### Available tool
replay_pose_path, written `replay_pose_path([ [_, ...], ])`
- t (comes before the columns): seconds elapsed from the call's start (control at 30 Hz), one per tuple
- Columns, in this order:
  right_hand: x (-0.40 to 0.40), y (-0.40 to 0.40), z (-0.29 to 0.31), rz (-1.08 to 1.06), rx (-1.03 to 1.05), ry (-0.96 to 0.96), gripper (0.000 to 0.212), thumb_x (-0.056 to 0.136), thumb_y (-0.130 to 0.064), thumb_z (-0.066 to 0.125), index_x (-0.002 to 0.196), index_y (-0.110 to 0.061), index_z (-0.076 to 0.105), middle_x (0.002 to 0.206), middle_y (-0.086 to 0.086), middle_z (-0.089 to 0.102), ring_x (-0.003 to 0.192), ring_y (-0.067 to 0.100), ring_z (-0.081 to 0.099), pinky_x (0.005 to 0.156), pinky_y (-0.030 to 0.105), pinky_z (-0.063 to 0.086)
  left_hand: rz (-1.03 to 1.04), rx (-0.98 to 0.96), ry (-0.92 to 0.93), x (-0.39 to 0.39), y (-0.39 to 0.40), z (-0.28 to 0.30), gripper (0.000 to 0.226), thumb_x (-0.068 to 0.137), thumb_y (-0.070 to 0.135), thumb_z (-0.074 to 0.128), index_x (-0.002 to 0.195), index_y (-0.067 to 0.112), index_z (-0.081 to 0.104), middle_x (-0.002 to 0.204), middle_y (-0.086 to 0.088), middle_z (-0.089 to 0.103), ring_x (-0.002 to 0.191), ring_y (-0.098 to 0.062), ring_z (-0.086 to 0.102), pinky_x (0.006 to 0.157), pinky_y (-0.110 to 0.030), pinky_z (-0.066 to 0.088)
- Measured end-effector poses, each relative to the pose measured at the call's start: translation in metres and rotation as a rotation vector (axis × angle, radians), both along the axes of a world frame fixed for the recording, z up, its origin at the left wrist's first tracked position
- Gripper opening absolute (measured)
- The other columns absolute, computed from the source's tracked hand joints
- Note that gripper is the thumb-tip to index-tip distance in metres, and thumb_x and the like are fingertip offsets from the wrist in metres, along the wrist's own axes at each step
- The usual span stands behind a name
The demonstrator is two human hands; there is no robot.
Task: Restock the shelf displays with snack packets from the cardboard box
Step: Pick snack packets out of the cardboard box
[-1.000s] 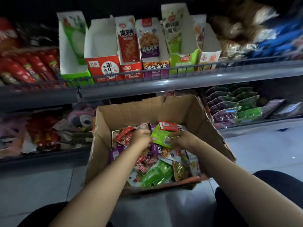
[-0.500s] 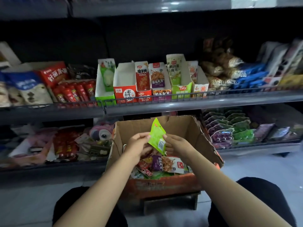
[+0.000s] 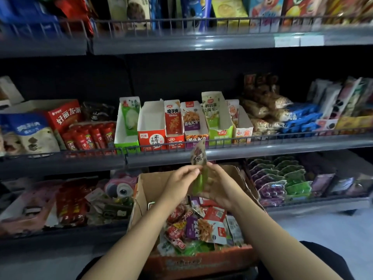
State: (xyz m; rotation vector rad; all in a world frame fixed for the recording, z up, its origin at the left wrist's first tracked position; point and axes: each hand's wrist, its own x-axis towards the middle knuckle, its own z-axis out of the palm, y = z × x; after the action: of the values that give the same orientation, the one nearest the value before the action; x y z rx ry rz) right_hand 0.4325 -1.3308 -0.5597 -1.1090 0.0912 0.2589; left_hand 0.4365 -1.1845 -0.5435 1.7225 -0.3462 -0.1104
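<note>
A green snack packet (image 3: 198, 158) stands upright between both hands above the open cardboard box (image 3: 201, 261). My left hand (image 3: 179, 183) pinches its left edge and my right hand (image 3: 219, 185) grips it from the right. The box holds several loose red, purple and green packets (image 3: 199, 227). On the middle shelf stands a row of open display cartons (image 3: 181, 126): green, red, purple, light green and orange ones.
A wire rail (image 3: 222, 141) runs along the front of the middle shelf. Bagged snacks fill the shelf (image 3: 286, 116) to the right and red sausages (image 3: 88, 136) to the left. The lower shelf holds green and purple packs (image 3: 280, 178). The floor (image 3: 323, 225) lies at right.
Both hands have lifted the green packet higher, up to the level of the middle shelf's rail. The view has tilted upward, showing the top shelf.
</note>
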Motion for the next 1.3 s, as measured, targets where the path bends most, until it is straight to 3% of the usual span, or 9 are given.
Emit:
replay_pose_path([
  [0.1,0.014,-0.012,0.007,-0.046,-0.013,-0.048,0.041,0.096,-0.032,0.043,0.122,-0.004,0.059,0.113,0.02,0.062,0.101,0.03,0.059,0.096,0.049,0.047,0.125,-0.048,-0.057,0.022,-0.007,0.004,0.016,0.094,0.018,0.056,0.098,0.03,0.065,0.11,0.003,0.067,0.096,-0.007,0.064,0.083,-0.022,0.054],
  [0.2,0.027,-0.024,0.017,-0.071,-0.068,-0.1,0.034,0.1,-0.023,0.035,0.111,-0.013,0.065,0.108,0.009,0.07,0.093,0.018,0.066,0.078,0.03,0.054,0.23,-0.136,0.013,0.049,-0.017,0.013,0.021,0.091,0.012,0.06,0.106,0.026,0.059,0.114,0.002,0.062,0.09,-0.009,0.067,0.079,-0.032,0.057],
  [0.27,0.037,-0.037,0.021,-0.081,-0.059,-0.147,0.034,0.1,-0.018,0.033,0.115,-0.013,0.062,0.107,0.007,0.071,0.093,0.018,0.068,0.07,0.026,0.055,0.227,-0.232,0.1,0.066,-0.025,0.022,0.035,0.09,0.01,0.061,0.123,0.018,0.052,0.116,-0.002,0.06,0.085,-0.013,0.068,0.068,-0.029,0.059],
  [0.37,0.054,-0.055,0.027,-0.137,-0.062,-0.187,0.032,0.099,-0.016,0.037,0.123,-0.01,0.058,0.118,0.012,0.066,0.105,0.025,0.065,0.077,0.03,0.055,0.211,-0.31,0.19,0.09,-0.04,0.04,0.027,0.091,0.007,0.059,0.116,0.011,0.052,0.098,-0.003,0.065,0.072,-0.012,0.066,0.049,-0.017,0.052],
  [0.63,0.115,-0.108,0.059,-0.362,-0.385,-0.253,0.019,0.096,-0.016,0.051,0.105,-0.015,0.067,0.107,0.009,0.07,0.095,0.022,0.065,0.077,0.033,0.052,0.21,-0.216,0.192,0.153,-0.08,0.088,0.005,0.088,0.019,0.065,0.085,0.016,0.063,0.087,-0.001,0.068,0.055,-0.006,0.061,0.039,-0.013,0.043],
  [0.9,0.193,-0.136,0.111,-0.45,-0.565,-0.367,0.007,0.091,-0.021,0.061,0.089,-0.021,0.068,0.083,-0.004,0.068,0.07,0.008,0.059,0.064,0.021,0.045,0.222,-0.197,0.109,0.218,-0.11,0.12,0.028,0.086,0.021,0.068,0.109,0.007,0.064,0.095,-0.006,0.069,0.057,-0.006,0.062,0.041,-0.013,0.046],
  [1.0,0.219,-0.142,0.12,-0.469,-0.647,-0.394,0.007,0.089,-0.021,0.064,0.094,-0.019,0.069,0.087,0.004,0.067,0.071,0.013,0.055,0.066,0.026,0.045,0.246,-0.197,0.105,0.241,-0.117,0.124,0.027,0.086,0.021,0.069,0.109,0.008,0.064,0.097,-0.006,0.07,0.051,-0.003,0.063,0.039,-0.013,0.044],
  [1.17,0.26,-0.146,0.128,-0.488,-0.727,-0.391,0.013,0.087,-0.014,0.066,0.1,-0.011,0.066,0.079,-0.001,0.064,0.062,0.008,0.053,0.049,0.011,0.042,0.258,-0.112,0.036,0.279,-0.124,0.119,0.011,0.088,0.021,0.067,0.093,0.015,0.06,0.086,0.0,0.067,0.056,-0.007,0.065,0.037,-0.014,0.041],
  [1.3,0.286,-0.151,0.121,-0.489,-0.818,-0.378,0.018,0.085,-0.016,0.069,0.102,-0.013,0.063,0.092,0.003,0.066,0.08,0.016,0.062,0.071,0.028,0.053,0.236,0.052,-0.09,0.304,-0.126,0.108,0.012,0.09,0.026,0.064,0.085,0.017,0.057,0.082,0.002,0.065,0.058,-0.009,0.065,0.044,-0.018,0.042],
])
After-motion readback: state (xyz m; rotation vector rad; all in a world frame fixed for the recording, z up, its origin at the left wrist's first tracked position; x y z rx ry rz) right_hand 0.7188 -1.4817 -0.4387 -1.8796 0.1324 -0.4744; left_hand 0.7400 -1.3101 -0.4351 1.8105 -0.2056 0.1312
